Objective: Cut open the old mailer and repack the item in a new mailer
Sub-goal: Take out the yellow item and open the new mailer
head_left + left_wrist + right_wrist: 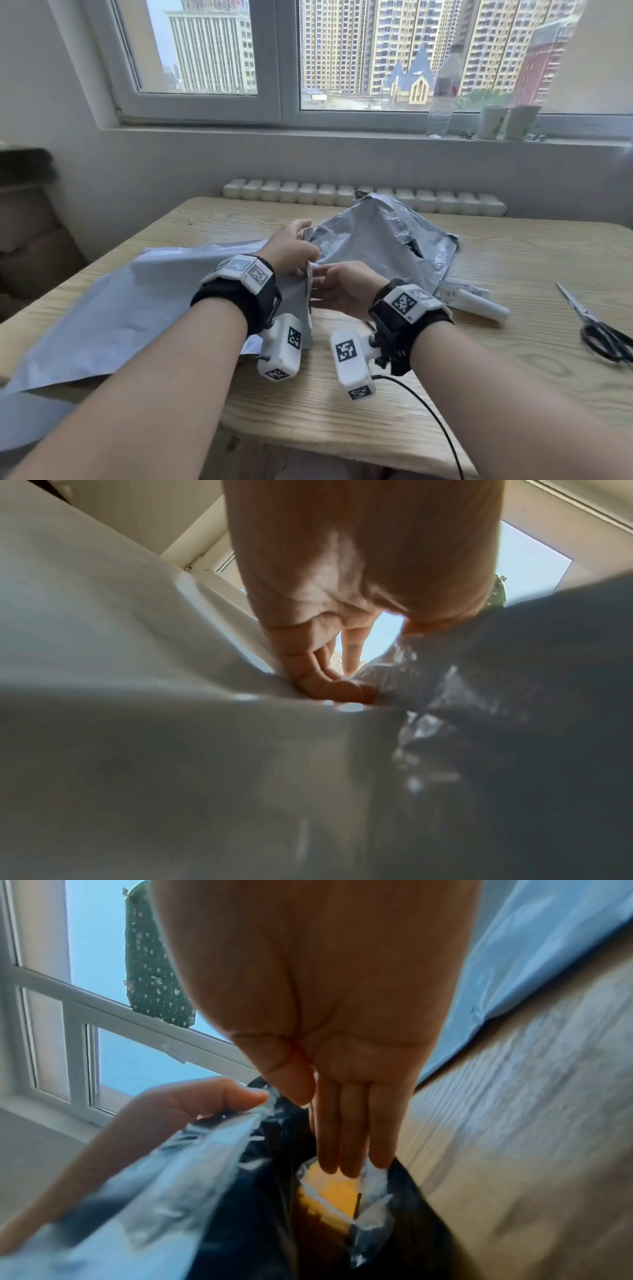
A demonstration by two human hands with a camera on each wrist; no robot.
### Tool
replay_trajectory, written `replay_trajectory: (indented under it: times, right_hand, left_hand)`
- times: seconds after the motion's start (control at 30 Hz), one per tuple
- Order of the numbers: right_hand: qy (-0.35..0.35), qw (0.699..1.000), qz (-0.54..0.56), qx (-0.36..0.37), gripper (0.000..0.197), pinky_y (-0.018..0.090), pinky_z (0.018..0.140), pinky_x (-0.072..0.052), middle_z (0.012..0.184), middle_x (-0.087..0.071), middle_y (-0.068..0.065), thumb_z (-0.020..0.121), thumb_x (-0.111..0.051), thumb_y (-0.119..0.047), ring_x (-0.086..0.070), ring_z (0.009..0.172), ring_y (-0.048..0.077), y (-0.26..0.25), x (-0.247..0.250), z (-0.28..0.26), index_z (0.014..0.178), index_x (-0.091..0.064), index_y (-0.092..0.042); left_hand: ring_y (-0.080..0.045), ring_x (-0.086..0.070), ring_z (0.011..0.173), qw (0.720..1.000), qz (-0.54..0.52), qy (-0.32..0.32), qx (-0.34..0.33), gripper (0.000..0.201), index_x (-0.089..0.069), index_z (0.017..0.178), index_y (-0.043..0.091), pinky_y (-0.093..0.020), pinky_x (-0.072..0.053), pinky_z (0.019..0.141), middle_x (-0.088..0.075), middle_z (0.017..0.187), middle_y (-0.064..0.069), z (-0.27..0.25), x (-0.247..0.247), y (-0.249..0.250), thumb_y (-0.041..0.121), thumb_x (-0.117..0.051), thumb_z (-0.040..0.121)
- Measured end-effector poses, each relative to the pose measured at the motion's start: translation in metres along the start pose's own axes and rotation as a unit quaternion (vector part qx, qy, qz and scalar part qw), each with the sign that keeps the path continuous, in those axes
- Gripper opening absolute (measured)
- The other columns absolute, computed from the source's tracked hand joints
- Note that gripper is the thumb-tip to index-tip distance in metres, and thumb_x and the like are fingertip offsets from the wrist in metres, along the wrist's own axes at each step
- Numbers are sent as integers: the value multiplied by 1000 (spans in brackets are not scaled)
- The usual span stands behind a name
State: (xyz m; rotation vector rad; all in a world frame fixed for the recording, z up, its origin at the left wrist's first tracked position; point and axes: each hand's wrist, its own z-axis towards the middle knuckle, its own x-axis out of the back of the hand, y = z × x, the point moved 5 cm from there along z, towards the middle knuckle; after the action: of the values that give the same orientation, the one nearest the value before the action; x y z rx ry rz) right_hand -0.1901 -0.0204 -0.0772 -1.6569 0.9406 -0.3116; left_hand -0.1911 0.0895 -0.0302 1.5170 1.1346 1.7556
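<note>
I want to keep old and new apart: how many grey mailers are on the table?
2. A crumpled grey mailer lies in the middle toward the window, its near edge held open by both hands. A smooth grey mailer lies flat to the left, under the left forearm. Others could be hidden beneath them.

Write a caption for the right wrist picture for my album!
Right hand reaches straight fingers into the open mailer toward a yellow item while the left hand holds its edge.

The item (337, 1191) (yellowish, perhaps bagged) sits blurred inside the mailer (260, 1204), mostly hidden.
</note>
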Motion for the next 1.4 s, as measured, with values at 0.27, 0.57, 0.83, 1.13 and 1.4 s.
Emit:
replay_trajectory:
  times: [0.27, 0.57, 0.83, 1.13, 1.4]
  right_hand:
    - [30, 979, -185, -82, 74, 32, 61, -57, 93, -68, 12, 79, -54, -69, -69, 77, 24, 6, 23, -27, 117, -58, -6]
    - [109, 964, -223, -93, 11, 20, 46, -55, 68, -61, 10, 93, -56, -6, -64, 42, 11, 10, 15, -58, 85, -57, 1]
    - [177, 973, -138, -50, 13, 25, 42, -55, 65, -66, 16, 92, -54, 0, -66, 42, 19, 9, 10, -62, 83, -58, 8]
    - [131, 968, -215, 12, 10, 32, 71, -59, 86, -69, 19, 86, -59, 8, -70, 67, 20, 8, 5, -76, 84, -58, -2]
    - [127, 929, -348, 7, 20, 28, 75, -59, 80, -71, 10, 78, -75, -5, -68, 70, 14, 12, 0, -78, 96, -71, 1]
  left_hand:
    - [-21, -69, 77, 1000, 14, 13, -9, 46, -49, 134, 23, -29, -54, 60, -61, 115, -5, -14, 3, -4, 26, -61, 90]
    - [-9, -59, 64, 968, 178, -175, 17, 18, -63, 79, 15, -20, -50, 58, -65, 77, -2, -67, -17, 1, 12, -80, 74]
    - [-12, -61, 65, 956, 218, -195, 12, 30, -55, 85, 12, -21, -53, 54, -62, 79, -5, -90, -35, 0, 24, -80, 76]
    - [-11, -67, 63, 978, 144, -146, 28, 25, -69, 96, 3, -16, -57, 57, -69, 79, -9, -89, -11, -2, -10, -72, 75]
    - [-19, -71, 70, 983, 110, -142, 32, 25, -65, 90, 8, -21, -57, 59, -73, 83, -14, -90, -8, -4, -7, -77, 73]
